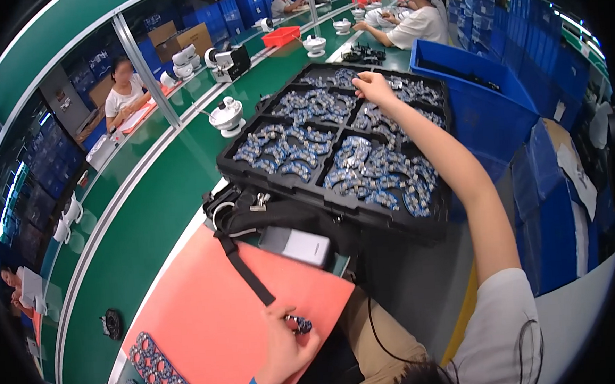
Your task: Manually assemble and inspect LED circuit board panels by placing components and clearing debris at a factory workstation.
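Observation:
My left hand (288, 346), with a blue band at the wrist, is closed around a small dark blue circuit board (301, 324) above the orange-red mat (215, 294). My right arm stretches far forward over a black divided tray (279, 174). There my right hand (375, 87) pinches the edge of a curved circuit board (345, 76) at the far compartments; its fingertips are partly hidden. Heaps of curved blue circuit boards (373, 175) fill the tray's compartments. A panel of joined ring-shaped boards (157, 370) lies at the mat's left edge.
A grey-and-white power bank (295, 246) and a black strap (248, 271) lie between mat and tray. Blue bins (484, 106) stand to the right. The green conveyor (149, 221) carries white camera-like units (227, 117). Co-workers (417, 19) sit farther along.

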